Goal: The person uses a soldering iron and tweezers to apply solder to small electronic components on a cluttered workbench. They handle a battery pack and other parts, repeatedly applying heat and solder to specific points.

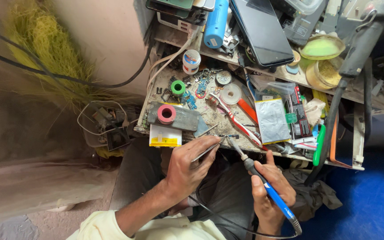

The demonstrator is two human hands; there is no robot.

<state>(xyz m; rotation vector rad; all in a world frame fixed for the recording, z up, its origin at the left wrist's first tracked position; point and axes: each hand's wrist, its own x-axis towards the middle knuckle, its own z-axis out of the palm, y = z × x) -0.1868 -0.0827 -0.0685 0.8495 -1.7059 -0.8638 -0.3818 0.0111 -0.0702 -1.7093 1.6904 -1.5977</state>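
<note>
Low in the frame's centre, the left hand [187, 166] pinches thin metal tweezers [210, 149]. Right of it, the right hand [270, 191] grips a blue-handled soldering iron [263, 184], both tips meeting at a small dark component [228, 136] on the cluttered wooden workbench [214, 115] edge.

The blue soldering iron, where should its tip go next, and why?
Probably a tiny nudge forward. The right hand holds the blue soldering iron with its tip angled toward a small part at the workbench edge. The left hand holds tweezers whose points meet that same spot. Tip and tweezers look very close, so only a little move seems needed; whether they touch already cannot be told.
</note>
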